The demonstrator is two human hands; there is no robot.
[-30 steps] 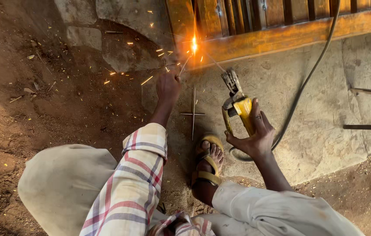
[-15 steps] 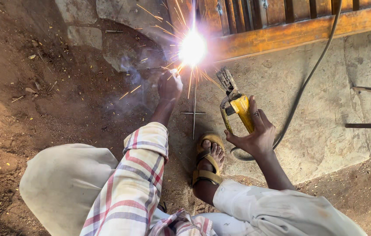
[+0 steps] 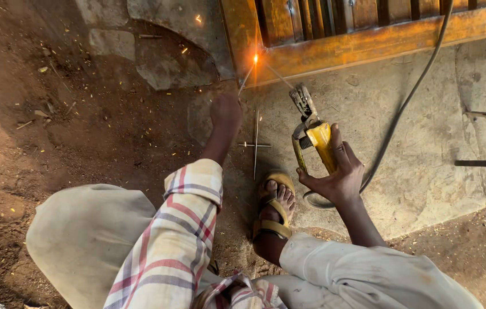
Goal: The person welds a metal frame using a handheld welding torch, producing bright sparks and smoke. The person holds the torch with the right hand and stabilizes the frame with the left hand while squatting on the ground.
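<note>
My right hand (image 3: 341,174) grips the yellow handle of a welding electrode holder (image 3: 314,140). Its jaws hold a thin electrode slanting up-left to a small orange spark (image 3: 255,58) on the rusty orange metal frame (image 3: 369,43). My left hand (image 3: 225,111) is a closed fist just below the frame's corner. It pinches a thin rod (image 3: 246,79) whose tip reaches the same glowing spot. A grey cable (image 3: 409,97) runs from under my right hand up to the top right.
My foot in a yellow sandal (image 3: 274,207) rests on the concrete slab (image 3: 437,160). Two thin crossed rods (image 3: 255,144) lie in front of it. Bare dirt with debris lies to the left, broken slab pieces (image 3: 163,68) sit top left, and a dark metal bar (image 3: 483,162) is at the right.
The bright arc flare and shower of sparks from half a second ago has shrunk to a small orange glow. Both hands stay almost where they were.
</note>
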